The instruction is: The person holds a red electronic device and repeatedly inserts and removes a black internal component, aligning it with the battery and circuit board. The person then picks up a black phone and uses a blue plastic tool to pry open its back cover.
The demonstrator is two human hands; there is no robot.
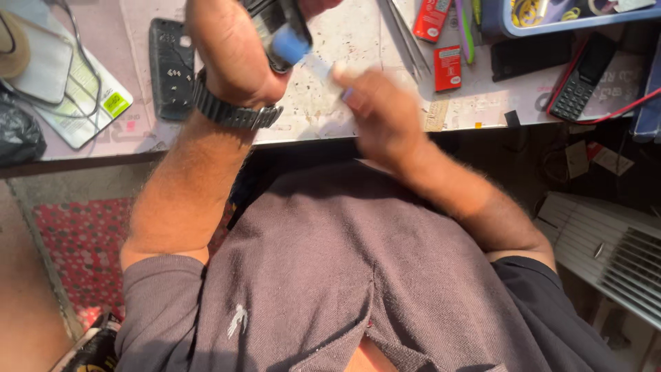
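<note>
Left hand [231, 52] grips a black device with a blue tip [282, 34] above the desk [358, 41] edge — raised for access; the blurred right hand [379, 110] pinches something small — unclear what.

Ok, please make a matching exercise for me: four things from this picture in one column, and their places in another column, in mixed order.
Things:
1. black-and-blue device
2. wristwatch
3. keypad phone
4. small red box

Places:
A. on the table, far right, beside a red cable
B. in the left hand, held above the table
C. around the left wrist
D. on the table, right of the tweezers

Pairs: 1-B, 2-C, 3-A, 4-D
</note>
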